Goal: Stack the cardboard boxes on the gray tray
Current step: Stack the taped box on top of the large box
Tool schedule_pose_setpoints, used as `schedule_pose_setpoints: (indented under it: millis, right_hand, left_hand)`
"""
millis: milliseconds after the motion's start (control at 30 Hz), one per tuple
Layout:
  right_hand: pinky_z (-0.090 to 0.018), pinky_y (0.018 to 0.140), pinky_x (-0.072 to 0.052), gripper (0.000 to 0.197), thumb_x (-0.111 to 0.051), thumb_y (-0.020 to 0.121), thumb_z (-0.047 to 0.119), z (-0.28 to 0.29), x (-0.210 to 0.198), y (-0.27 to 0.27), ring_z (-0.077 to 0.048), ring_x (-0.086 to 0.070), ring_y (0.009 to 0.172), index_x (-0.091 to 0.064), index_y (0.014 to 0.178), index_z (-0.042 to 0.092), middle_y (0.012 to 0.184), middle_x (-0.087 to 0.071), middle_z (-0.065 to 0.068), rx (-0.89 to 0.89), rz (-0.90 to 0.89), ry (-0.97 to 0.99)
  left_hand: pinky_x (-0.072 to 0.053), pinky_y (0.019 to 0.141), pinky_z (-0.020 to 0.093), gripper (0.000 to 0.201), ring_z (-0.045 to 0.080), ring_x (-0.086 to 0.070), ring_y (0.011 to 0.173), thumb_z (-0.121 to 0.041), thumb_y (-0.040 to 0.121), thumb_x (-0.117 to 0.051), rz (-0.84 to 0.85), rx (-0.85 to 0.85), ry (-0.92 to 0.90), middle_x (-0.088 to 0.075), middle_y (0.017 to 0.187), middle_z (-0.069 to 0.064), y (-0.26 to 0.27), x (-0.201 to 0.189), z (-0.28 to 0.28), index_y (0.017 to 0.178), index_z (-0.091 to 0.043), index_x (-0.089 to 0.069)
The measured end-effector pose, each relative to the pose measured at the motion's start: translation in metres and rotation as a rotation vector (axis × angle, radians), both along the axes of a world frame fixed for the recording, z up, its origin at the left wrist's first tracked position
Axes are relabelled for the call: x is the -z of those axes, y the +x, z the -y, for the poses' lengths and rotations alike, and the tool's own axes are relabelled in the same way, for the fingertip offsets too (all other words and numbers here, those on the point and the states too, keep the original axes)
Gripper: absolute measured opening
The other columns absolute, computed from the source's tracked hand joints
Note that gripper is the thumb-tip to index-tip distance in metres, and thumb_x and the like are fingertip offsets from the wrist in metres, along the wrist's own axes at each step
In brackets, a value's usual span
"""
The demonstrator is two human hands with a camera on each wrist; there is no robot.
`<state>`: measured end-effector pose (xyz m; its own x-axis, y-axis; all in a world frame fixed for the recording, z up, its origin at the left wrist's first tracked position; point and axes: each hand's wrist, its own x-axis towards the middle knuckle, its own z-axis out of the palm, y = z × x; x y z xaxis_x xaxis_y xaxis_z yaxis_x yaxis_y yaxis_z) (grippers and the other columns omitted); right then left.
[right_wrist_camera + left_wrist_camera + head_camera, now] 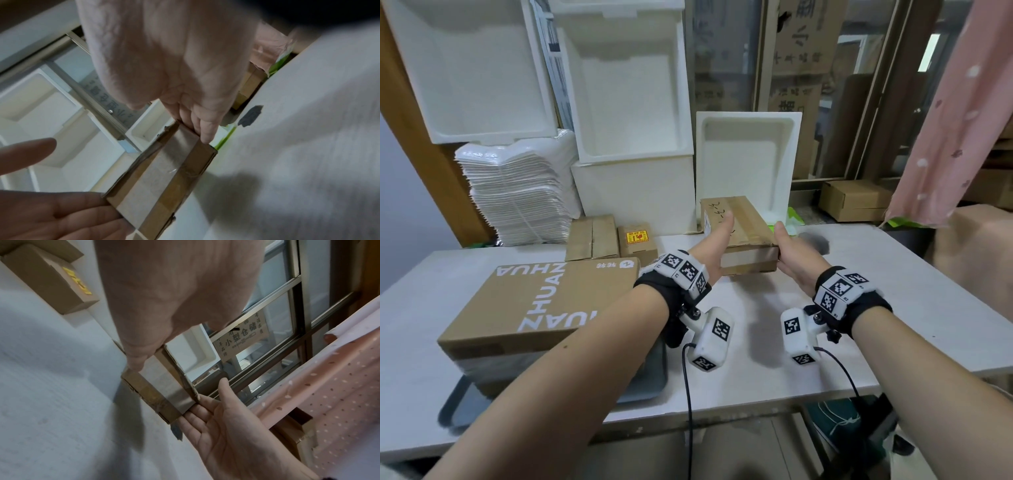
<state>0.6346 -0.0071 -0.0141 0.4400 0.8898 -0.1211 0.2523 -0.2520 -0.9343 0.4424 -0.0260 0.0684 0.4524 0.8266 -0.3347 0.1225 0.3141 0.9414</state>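
Note:
A flat taped cardboard box (743, 228) sits mid-table between my two hands. My left hand (717, 240) lies flat against its left side with the thumb on top. My right hand (787, 250) presses straight fingers against its right side. The wrist views show the same box (164, 386) (164, 175) squeezed between both palms, with fingers straight and thumbs spread. Whether it is off the table I cannot tell. A large box printed ZHUAN ZHUAN (541, 305) rests on the gray tray (652, 383) at the front left.
Two small cardboard boxes (592, 238) (637, 240) lie behind the large one. White foam boxes (633, 102) (748, 164) and a stack of white trays (517, 195) line the back edge. A pink curtain (941, 137) hangs at the right. Dark tape (815, 241) marks the table.

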Motion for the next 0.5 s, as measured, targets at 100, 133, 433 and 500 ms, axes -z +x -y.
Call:
schedule_pose_setpoints:
  millis: [100, 133, 433, 500]
  right_hand:
    - [-0.046, 0.11, -0.042, 0.141, -0.028, 0.033, 0.109, 0.003, -0.015, -0.009, -0.024, -0.06, 0.121, -0.058, 0.134, 0.014, 0.13, -0.066, -0.004, 0.007, 0.017, 0.022]
    - [-0.046, 0.109, -0.043, 0.139, -0.028, 0.033, 0.108, 0.005, -0.021, -0.013, -0.024, -0.061, 0.119, -0.06, 0.131, 0.015, 0.126, -0.068, -0.004, 0.004, 0.024, 0.032]
    - [-0.047, 0.11, -0.043, 0.136, -0.026, 0.04, 0.107, 0.017, -0.073, -0.076, -0.026, -0.06, 0.123, -0.061, 0.132, 0.013, 0.131, -0.065, -0.005, -0.074, 0.079, 0.13]
    - [-0.046, 0.111, -0.043, 0.141, -0.025, 0.035, 0.108, 0.016, -0.081, -0.09, -0.027, -0.06, 0.123, -0.062, 0.13, 0.012, 0.132, -0.065, -0.006, -0.102, 0.095, 0.146]
  left_hand:
    - [-0.052, 0.056, 0.021, 0.071, 0.017, -0.058, 0.119, -0.066, 0.093, -0.034, 0.03, -0.002, 0.036, -0.045, 0.148, -0.002, -0.012, -0.014, 0.008, 0.147, -0.019, -0.038]
    - [-0.053, 0.05, 0.02, 0.068, 0.016, -0.062, 0.109, -0.065, 0.094, -0.034, 0.039, -0.003, 0.051, -0.05, 0.143, -0.003, -0.016, -0.02, 0.01, 0.143, -0.019, -0.042]
    - [-0.05, 0.098, 0.035, 0.074, 0.02, -0.059, 0.12, -0.07, 0.09, -0.037, 0.073, -0.072, 0.145, -0.047, 0.148, 0.002, -0.075, -0.06, 0.038, 0.146, -0.023, -0.039]
    - [-0.048, 0.1, 0.035, 0.071, 0.022, -0.055, 0.124, -0.065, 0.093, -0.035, 0.068, -0.082, 0.179, -0.041, 0.152, 0.006, -0.09, -0.067, 0.043, 0.149, -0.022, -0.032]
